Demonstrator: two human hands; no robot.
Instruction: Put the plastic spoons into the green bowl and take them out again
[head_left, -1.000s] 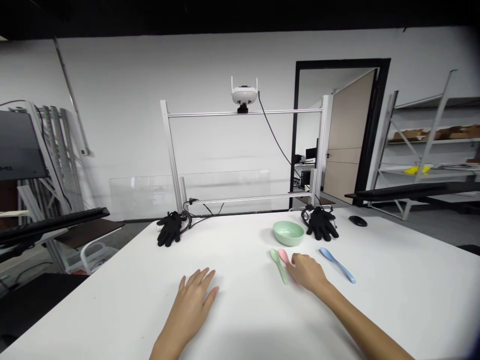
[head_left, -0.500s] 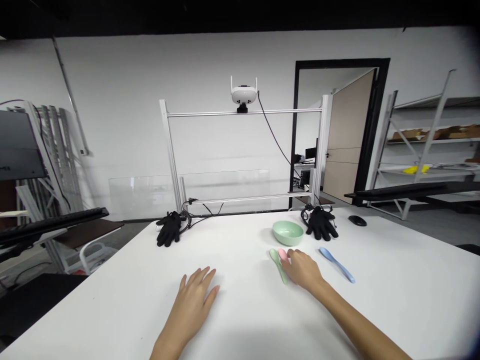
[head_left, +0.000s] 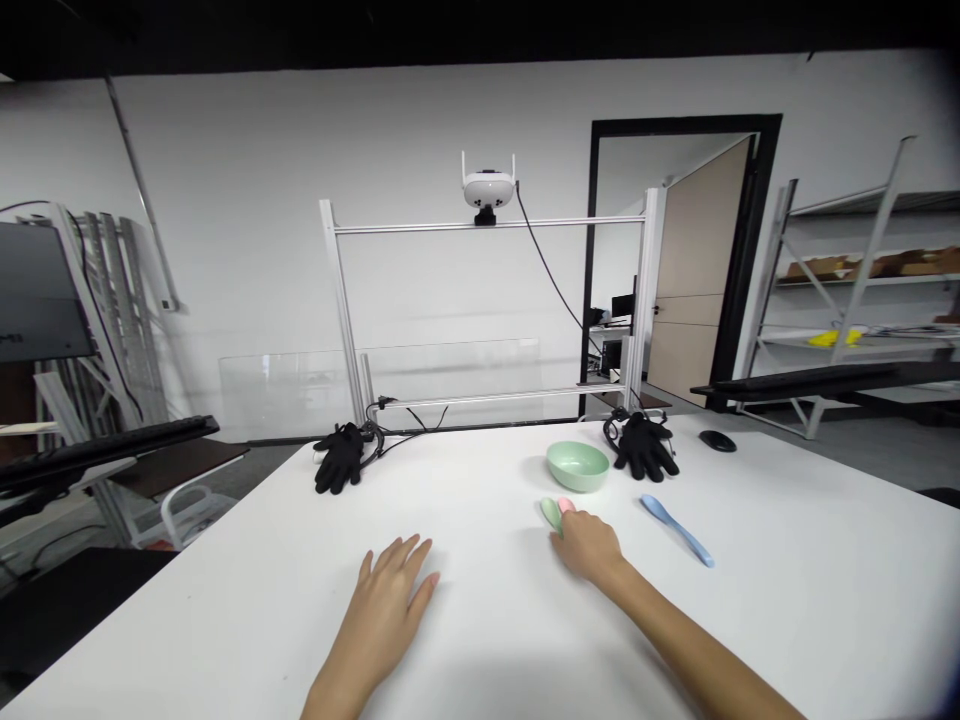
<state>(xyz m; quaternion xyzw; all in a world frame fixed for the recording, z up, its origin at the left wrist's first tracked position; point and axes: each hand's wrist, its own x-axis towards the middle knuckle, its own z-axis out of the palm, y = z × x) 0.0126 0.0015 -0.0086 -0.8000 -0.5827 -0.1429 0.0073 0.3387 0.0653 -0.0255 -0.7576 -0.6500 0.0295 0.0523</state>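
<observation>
My right hand (head_left: 589,547) lies on the white table (head_left: 487,640) with its fingers curled down over the handles of a green spoon (head_left: 551,513) and a pink spoon (head_left: 567,506). Only the two spoon bowls show beyond the fingertips. The fingers seem to close on the green spoon's handle. A blue spoon (head_left: 675,530) lies apart, to the right of this hand. Just behind the spoons sits a pale green bowl (head_left: 577,466). My left hand (head_left: 394,592) rests flat on the table, fingers spread, holding nothing.
Two black gloves (head_left: 341,456) (head_left: 643,446) with cables lie at the table's far edge, by an aluminium frame (head_left: 341,310) carrying a white camera (head_left: 488,188). A black mouse (head_left: 718,440) sits far right. Shelving and an open door stand behind.
My right hand has slid a little left and toward me, from over the pink spoon to covering the green spoon's handle too. The left hand has not moved.
</observation>
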